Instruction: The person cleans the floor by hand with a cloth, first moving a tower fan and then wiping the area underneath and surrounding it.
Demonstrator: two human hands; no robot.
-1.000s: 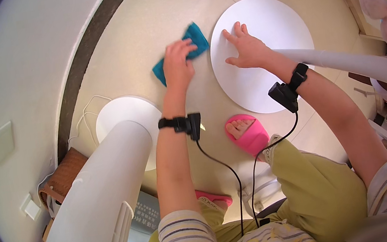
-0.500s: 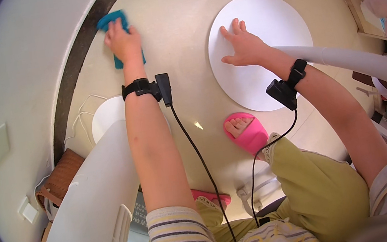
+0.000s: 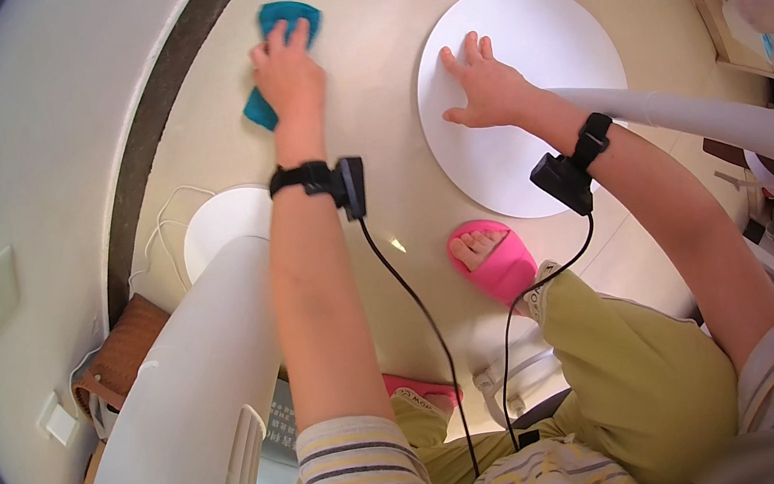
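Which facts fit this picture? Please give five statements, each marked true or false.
1. The left hand is on a teal fabric cloth. True.
2. The right hand is clenched into a fist. False: it is spread over a round white flat disc.
3. The cloth lies on the disc. False: it is on the pale tiled floor.
4. A black strap circles each wrist. True.
5. The open-toed slippers are green. False: they are bright pink.

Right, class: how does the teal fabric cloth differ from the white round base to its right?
The teal fabric cloth is smaller; the white round base is larger. The cloth has angular corners; the base has a smooth, circular rim. The cloth is under the left hand; the base is beneath the right hand. Both rest on the beige tiled floor.
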